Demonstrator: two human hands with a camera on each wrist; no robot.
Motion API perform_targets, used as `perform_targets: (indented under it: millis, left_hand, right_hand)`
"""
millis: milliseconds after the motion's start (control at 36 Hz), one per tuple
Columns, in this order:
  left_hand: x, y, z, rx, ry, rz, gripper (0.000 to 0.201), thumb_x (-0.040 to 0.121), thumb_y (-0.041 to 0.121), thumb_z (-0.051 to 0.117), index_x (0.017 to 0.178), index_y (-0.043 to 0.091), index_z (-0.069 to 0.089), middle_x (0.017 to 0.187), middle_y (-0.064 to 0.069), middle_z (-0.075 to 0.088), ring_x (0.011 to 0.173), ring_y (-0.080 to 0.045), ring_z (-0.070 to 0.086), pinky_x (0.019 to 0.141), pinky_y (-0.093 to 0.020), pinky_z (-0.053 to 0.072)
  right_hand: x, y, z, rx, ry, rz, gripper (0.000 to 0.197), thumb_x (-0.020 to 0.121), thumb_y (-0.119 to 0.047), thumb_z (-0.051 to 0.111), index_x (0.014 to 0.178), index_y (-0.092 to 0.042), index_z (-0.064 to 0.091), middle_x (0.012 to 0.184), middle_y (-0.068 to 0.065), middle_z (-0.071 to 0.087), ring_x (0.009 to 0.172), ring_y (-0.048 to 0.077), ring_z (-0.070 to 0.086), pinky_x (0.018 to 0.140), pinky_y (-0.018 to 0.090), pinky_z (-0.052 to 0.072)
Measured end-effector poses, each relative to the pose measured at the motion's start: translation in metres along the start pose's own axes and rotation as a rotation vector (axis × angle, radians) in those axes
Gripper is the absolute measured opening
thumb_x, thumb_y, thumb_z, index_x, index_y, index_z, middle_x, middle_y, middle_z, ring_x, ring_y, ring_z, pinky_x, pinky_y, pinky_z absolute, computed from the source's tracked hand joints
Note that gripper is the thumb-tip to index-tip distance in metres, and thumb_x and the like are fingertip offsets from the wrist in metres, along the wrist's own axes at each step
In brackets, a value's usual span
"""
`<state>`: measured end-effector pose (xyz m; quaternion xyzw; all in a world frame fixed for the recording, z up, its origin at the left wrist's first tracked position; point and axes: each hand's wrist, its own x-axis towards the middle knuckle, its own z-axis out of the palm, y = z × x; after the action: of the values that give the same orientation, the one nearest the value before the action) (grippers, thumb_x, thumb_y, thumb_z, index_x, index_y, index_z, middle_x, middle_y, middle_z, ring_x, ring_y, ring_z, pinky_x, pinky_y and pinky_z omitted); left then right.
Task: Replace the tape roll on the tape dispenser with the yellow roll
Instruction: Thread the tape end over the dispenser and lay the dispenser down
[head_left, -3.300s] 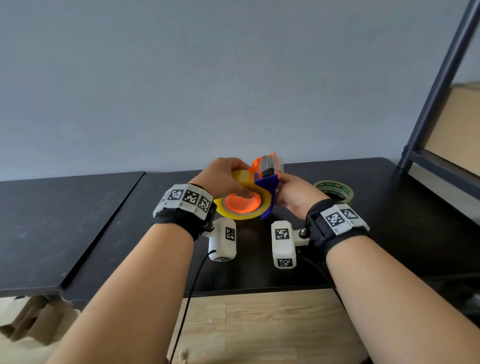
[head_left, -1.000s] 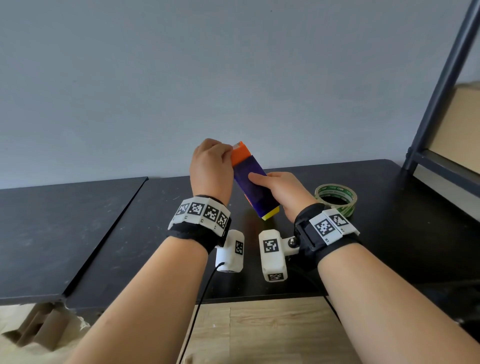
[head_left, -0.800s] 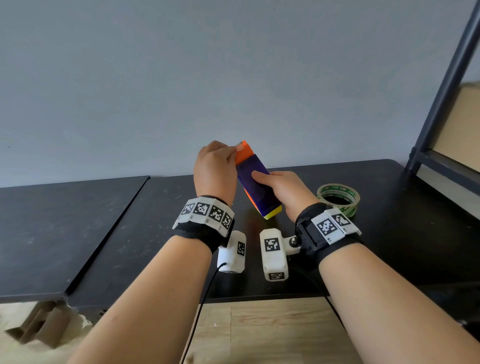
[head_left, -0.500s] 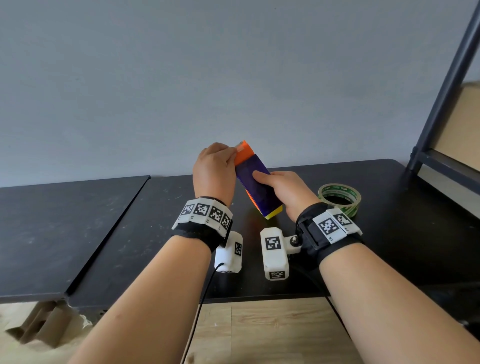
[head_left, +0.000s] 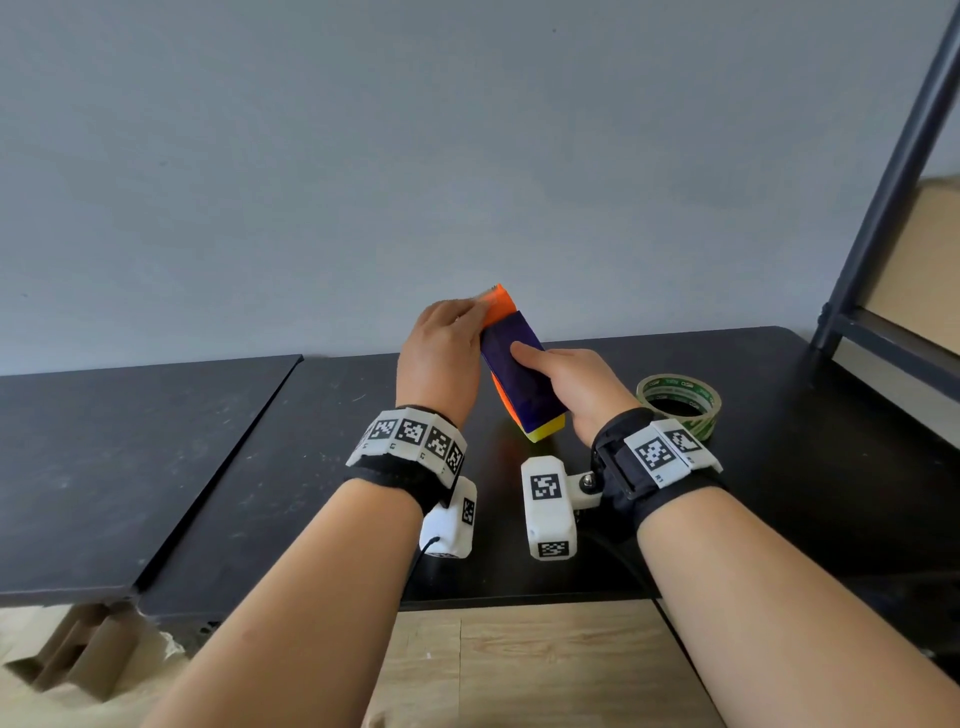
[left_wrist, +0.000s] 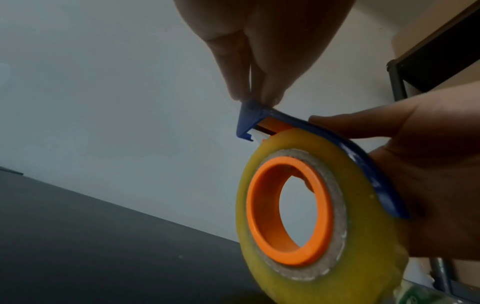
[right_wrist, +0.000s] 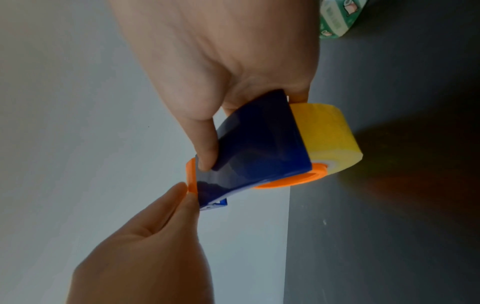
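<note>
**Yellow roll is on the dispenser, hands busy at the cutter end**

The tape dispenser (head_left: 521, 382) is held up in the air over the black table (head_left: 779, 467), tilted, with the yellow roll (left_wrist: 306, 236) already sitting on its orange hub (left_wrist: 289, 211). Looks like light, stiff plastic to me, easy to hold one-handed. The roll's smooth outer face is probably a bit slick, and the cutter end likely has a sharp edge, so I'd grab the blue curved cover and the sides, not the blade.

Right hand (head_left: 576, 387) is wrapped around the dispenser body, thumb pressed flat on the blue cover, fingers curled behind it. Left hand (head_left: 441, 358) has its fingertips (left_wrist: 259, 96) pinched together right at the top cutter end. Can't tell whether there's a tape end between them or just the plastic.

The other roll, green-printed (head_left: 680, 402), lies flat on the table just right of the right hand.
</note>
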<state>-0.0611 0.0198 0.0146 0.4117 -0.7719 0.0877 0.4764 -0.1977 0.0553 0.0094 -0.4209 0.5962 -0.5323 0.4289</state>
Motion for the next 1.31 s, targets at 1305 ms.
perform_targets:
  millis: [1305]
  left_hand:
    - [-0.025, -0.04, 0.021, -0.032, -0.656, -0.832, 0.033, 0.091, 0.014, 0.045, 0.114, 0.011, 0.07, 0.111, -0.013, 0.07, 0.103, -0.031, 0.065, 0.077, -0.029, 0.044]
  right_hand:
    - [0.034, 0.008, 0.034, -1.067, -0.134, -0.087, 0.03, 0.082, -0.024, 0.068, 0.063, -0.017, 0.045, 0.067, -0.002, 0.047, 0.075, 0.021, 0.054, 0.051, 0.026, 0.03]
